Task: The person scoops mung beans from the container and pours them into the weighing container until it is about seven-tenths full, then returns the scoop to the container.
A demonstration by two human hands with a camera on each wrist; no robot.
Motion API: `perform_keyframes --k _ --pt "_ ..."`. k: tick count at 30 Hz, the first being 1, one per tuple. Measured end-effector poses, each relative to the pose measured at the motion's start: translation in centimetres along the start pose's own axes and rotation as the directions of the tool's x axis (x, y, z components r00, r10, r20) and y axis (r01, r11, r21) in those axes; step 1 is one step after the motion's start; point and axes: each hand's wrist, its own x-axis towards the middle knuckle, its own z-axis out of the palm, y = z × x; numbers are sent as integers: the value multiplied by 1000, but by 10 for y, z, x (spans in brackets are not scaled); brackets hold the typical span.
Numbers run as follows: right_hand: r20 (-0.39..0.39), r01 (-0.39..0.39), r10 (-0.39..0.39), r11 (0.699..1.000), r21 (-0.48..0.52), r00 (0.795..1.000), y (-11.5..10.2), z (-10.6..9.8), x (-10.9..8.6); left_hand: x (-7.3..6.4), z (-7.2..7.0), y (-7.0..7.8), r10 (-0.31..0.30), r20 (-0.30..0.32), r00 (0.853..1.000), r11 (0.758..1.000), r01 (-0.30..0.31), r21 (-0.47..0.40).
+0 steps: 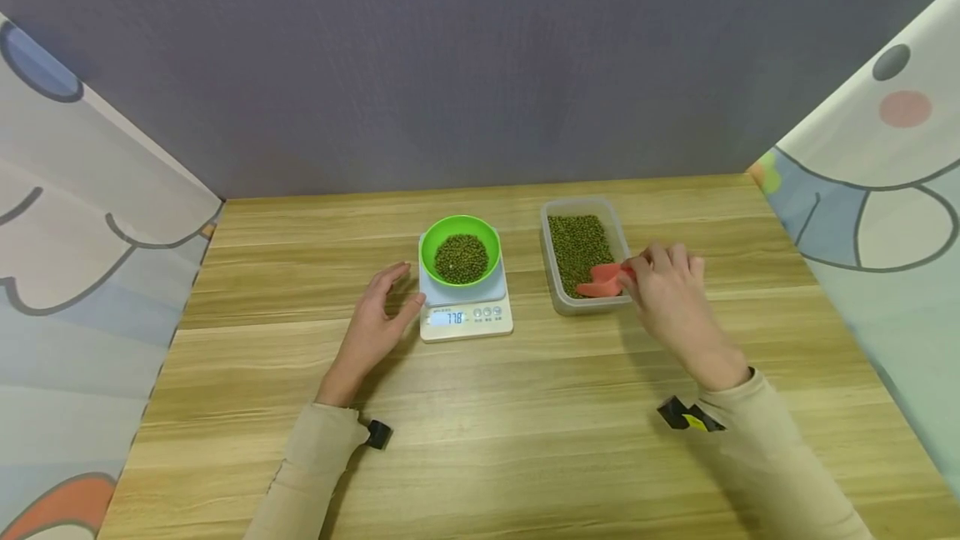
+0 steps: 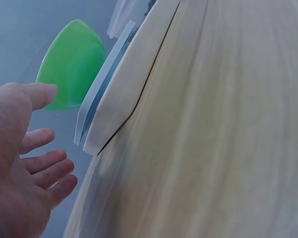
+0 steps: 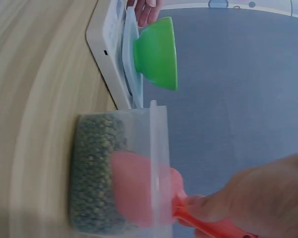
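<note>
My right hand grips the handle of a red scoop, whose bowl dips into green mung beans at the near right of a clear plastic container. Through the container's wall, the right wrist view shows the scoop against the beans. My left hand lies beside a white kitchen scale, fingers relaxed and spread, thumb close to its left edge. On the scale sits a green bowl with mung beans in it. The display reads about 77.8.
The scale and the container stand side by side on a wooden table, a small gap between them. Behind the table rises a grey panel. Cartoon-printed cloth hangs on either side.
</note>
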Motion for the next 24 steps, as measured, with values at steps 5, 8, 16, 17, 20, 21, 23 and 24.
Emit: perform_keyframes --k 5,8,16,17,20,21,23,24 --pt "-68 -31 33 999 40 997 -1 9 -4 1 1 0 7 0 1000 1000 -7 0" --pt "-137 -26 34 998 64 990 -1 16 -6 1 2 0 6 0 1000 1000 -6 1" --pt "-229 -46 73 992 120 971 1 34 -9 1 1 1 10 -3 1000 1000 -10 9" --pt "-231 -50 79 990 130 970 1 35 -8 1 1 1 12 -3 1000 1000 -12 9" --pt "-225 -64 100 985 163 969 2 38 -7 1 2 1 12 -1 1000 1000 -12 11" --pt "-220 -70 109 982 175 969 2 39 -6 1 1 1 9 0 1000 1000 -9 11" --pt "-209 -80 122 977 200 970 3 40 -4 1 1 1 3 1 1000 1000 -3 9" --pt "-206 -85 130 973 213 970 3 40 -3 1 1 1 2 2 1000 1000 -2 9"
